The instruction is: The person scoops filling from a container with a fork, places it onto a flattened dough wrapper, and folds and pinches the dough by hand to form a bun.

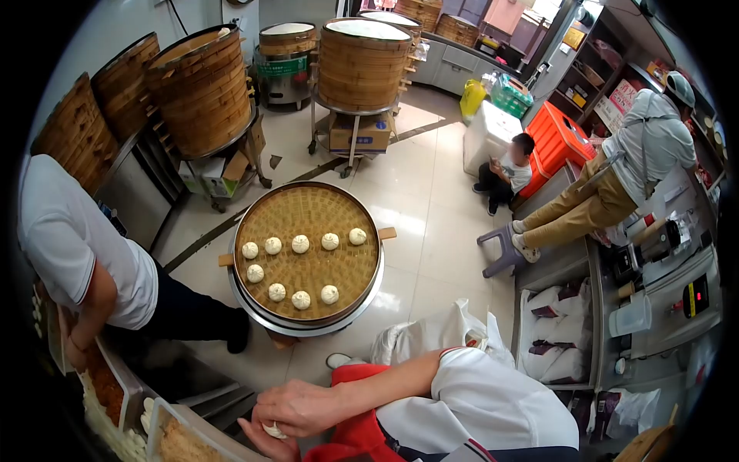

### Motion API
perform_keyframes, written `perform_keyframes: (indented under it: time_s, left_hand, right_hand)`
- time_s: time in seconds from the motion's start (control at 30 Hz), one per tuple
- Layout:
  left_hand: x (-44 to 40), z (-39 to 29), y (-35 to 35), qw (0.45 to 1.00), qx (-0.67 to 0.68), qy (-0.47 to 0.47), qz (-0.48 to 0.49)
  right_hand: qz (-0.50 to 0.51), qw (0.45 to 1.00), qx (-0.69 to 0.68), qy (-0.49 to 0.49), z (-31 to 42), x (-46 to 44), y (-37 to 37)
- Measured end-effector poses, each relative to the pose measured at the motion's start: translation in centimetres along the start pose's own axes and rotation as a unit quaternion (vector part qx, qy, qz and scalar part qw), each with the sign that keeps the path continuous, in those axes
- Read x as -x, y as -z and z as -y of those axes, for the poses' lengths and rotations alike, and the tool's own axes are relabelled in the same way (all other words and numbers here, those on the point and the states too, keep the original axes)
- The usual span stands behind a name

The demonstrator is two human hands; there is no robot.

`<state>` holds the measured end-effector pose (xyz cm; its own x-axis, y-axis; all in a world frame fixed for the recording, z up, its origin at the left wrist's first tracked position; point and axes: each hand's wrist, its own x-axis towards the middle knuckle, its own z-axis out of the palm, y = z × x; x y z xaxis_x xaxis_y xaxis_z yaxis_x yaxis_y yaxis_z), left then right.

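At the lower middle, my right hand [299, 403] is closed over a small white dough bun [273, 430], its fingers bent down onto the top. My left hand [260, 444] lies beneath, cupped around the bun; much of it is cut off by the lower edge or hidden by the right hand. Beyond my hands, a round bamboo steamer tray [308, 206] rests on a metal stand. Several pleated buns [300, 244] sit in it in a loose curve. A tub of pale filling [185, 443] stands to the left of my hands.
Left, a co-worker [92, 239] in a white shirt reaches into a container of orange filling [106, 381]. Tall steamer stacks [364, 65] stand behind. A child [508, 169] sits near an orange bin [556, 142]; another person [647, 146] stands on a purple stool [502, 250].
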<state>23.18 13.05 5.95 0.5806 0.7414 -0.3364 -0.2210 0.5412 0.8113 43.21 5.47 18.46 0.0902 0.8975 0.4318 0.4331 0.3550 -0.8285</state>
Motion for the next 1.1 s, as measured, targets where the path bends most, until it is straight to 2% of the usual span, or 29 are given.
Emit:
perform_keyframes:
  time_s: [0.07, 0.17, 0.27, 0.47, 0.57, 0.67, 0.87, 0.97, 1.1]
  left_hand:
    - [0.9, -4.8, -6.7, 0.996, -0.068, 0.053, -0.037]
    - [1.3, -6.4, -12.4, 0.987, 0.058, 0.077, -0.127]
    - [0.7, -4.9, -9.1, 0.992, 0.068, 0.08, -0.069]
    - [0.3, -4.3, -7.6, 0.99, 0.083, 0.11, -0.04]
    - [0.3, -4.6, -8.3, 0.99, 0.074, 0.11, -0.057]
    - [0.0, -4.0, -6.3, 0.991, 0.074, 0.109, 0.026]
    - [0.3, -4.4, -7.4, 0.991, 0.07, 0.112, 0.007]
    - [0.8, -5.4, -9.1, 0.988, 0.054, 0.125, -0.071]
    - [0.7, -5.2, -9.0, 0.989, 0.056, 0.117, -0.069]
  right_hand:
    - [0.009, 1.0, 0.016, -0.003, -0.4, 0.1, -0.4]
    - [0.008, 1.0, 0.022, 0.006, -0.7, 0.4, -0.9]
    - [0.02, 0.999, 0.033, -0.005, -0.6, 0.5, -0.9]
    - [0.016, 0.999, 0.03, -0.002, -0.6, 0.5, -0.9]
    - [0.012, 1.0, 0.02, 0.003, -0.8, 0.5, -1.1]
    - [0.014, 1.0, 0.027, 0.0, -0.6, 0.5, -1.1]
    - [-0.007, 0.999, 0.032, -0.017, -0.3, 0.5, -0.8]
    - [-0.017, 1.0, 0.023, -0.008, -0.1, 0.4, -0.8]
    - [-0.018, 0.999, 0.041, 0.006, -0.3, 0.4, -1.0]
